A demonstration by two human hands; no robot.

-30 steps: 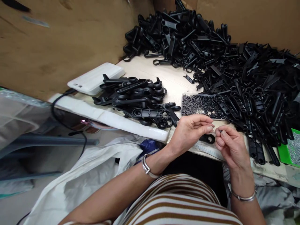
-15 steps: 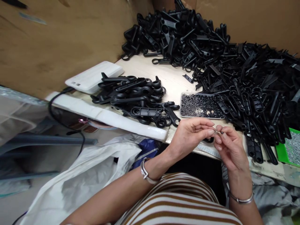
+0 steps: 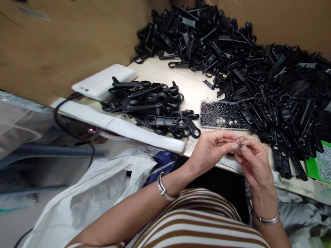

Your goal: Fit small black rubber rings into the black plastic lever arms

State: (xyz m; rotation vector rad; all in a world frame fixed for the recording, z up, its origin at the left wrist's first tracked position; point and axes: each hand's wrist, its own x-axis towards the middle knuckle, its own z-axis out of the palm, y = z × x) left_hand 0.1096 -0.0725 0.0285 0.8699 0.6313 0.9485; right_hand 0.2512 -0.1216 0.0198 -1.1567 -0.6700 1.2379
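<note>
My left hand and my right hand meet fingertip to fingertip over the table's front edge. Both are closed in a pinch around a small dark piece, too small to name. Which fingers bear it is hard to make out. Just beyond the hands lies a clear shallow tray filled with tiny black parts. Left of it is a heap of black plastic arm-shaped pieces. More black arm-shaped halves lie piled to the right.
A tall mound of black plastic parts covers the back of the table against cardboard. A white box with a black cable sits at left. White foam lines the front edge. A green tray of metal pins stands at right.
My fingertips have drawn closer together around the small dark piece. The view has shifted slightly; the piles and trays look the same.
</note>
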